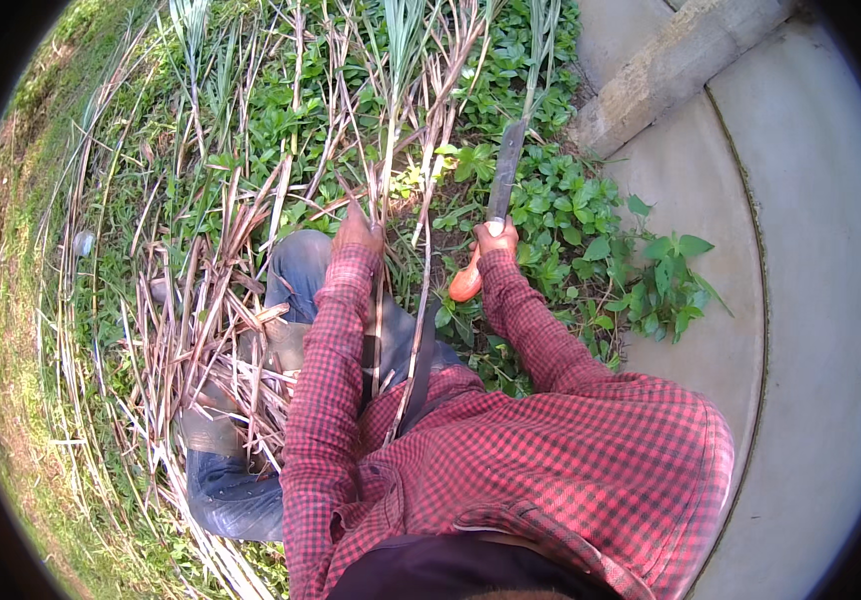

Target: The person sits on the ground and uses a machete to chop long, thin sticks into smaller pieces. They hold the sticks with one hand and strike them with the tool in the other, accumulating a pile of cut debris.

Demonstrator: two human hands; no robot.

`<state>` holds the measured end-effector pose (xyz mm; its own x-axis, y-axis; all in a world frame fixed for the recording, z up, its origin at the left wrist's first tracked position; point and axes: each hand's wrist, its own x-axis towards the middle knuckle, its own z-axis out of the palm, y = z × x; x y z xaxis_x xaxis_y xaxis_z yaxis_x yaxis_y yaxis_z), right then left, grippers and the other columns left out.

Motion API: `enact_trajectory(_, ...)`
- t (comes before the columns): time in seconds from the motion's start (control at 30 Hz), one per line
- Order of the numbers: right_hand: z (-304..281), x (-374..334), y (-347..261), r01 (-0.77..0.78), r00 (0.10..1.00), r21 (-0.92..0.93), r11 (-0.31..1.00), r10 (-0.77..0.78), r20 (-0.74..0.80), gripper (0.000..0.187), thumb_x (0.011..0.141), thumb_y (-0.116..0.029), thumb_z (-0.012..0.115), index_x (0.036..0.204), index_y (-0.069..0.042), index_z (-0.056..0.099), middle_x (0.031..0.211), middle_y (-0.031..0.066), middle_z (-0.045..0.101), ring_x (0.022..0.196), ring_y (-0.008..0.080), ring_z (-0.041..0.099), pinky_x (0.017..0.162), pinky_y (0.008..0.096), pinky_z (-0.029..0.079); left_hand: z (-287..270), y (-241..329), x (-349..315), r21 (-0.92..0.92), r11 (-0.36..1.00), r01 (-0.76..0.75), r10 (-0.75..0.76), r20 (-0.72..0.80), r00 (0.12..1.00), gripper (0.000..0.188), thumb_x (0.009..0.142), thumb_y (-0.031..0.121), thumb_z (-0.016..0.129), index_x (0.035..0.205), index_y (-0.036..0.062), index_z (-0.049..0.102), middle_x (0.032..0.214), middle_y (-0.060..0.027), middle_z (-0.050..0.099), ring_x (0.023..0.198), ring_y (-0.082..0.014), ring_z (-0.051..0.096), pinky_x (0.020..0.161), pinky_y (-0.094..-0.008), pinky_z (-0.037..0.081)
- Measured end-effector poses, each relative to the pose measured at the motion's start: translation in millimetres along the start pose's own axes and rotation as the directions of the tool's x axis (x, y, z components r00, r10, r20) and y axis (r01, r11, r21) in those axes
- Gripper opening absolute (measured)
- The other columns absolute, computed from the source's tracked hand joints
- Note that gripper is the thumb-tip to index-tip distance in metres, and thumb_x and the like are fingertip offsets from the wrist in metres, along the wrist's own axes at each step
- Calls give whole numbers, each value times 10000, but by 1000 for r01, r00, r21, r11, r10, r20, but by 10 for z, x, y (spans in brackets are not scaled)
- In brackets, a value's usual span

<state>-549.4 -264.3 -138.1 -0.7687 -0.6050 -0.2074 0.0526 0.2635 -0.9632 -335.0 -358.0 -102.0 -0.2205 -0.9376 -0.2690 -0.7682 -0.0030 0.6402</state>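
My right hand [497, 240] is wrapped round the orange handle of a machete [508, 172], its dark blade pointing away from me over the green plants. To the left, my left hand [357, 232] is closed on a long, thin cane stalk [387, 160] with a tuft of green leaves at its far end. The stalk's lower part runs down past my wrist toward my lap. Between my two hands a second, dry stalk [426, 270] lies from the plants back to my shirt. The fingertips of my left hand are partly hidden.
A heap of dry brown leaves and stalks [201, 310] lies over my legs [301, 270] on the left. More leafy stalks [191, 30] stretch across the low green growth. On the right, a concrete slab [801, 260] borders the plants, with a concrete post [671, 75] at the upper right.
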Motion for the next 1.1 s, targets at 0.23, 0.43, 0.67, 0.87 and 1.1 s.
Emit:
enact_trajectory(0.23,-37,145,111,-77,997,-146,986,78,-1,353,675,-48,643,972,-22,453,680,104,569,467,218,581,437,340,484,350,94,218,-669,742,-38,-51,-114,992,283,896,253,442,1027,24,547,745,-128,613,657,-248,597,614,-362,476)
enact_trajectory(0.43,-7,234,308,-66,997,-147,987,72,30,462,695,-71,640,1081,16,402,714,146,577,484,245,594,455,362,491,-121,716,-263,-562,742,-365,180,-358,916,278,896,264,461,1037,64,592,740,-209,592,712,-345,603,645,-403,457)
enact_trajectory(0.67,-45,245,330,-93,995,-98,991,96,24,498,702,-68,645,1112,24,378,723,150,581,492,240,600,449,357,493,-817,1475,-211,-897,293,-330,396,-200,896,302,943,269,431,1070,38,577,545,73,350,444,-23,278,400,-182,228)
enact_trajectory(0.87,-74,221,353,-125,991,-39,991,127,52,465,717,-35,632,1103,-3,376,745,134,581,497,238,599,451,355,492,-1048,1745,103,-947,224,-229,361,-138,922,260,943,175,393,1120,57,542,547,49,402,376,-33,289,339,-179,238)
enact_trajectory(1.1,-100,229,500,47,998,-245,968,-33,60,652,653,-64,660,1233,-11,365,1024,180,541,940,300,558,835,373,436,-735,1417,380,-863,375,-339,259,-253,932,256,920,134,412,1120,36,539,564,48,400,433,-38,330,373,-192,264)
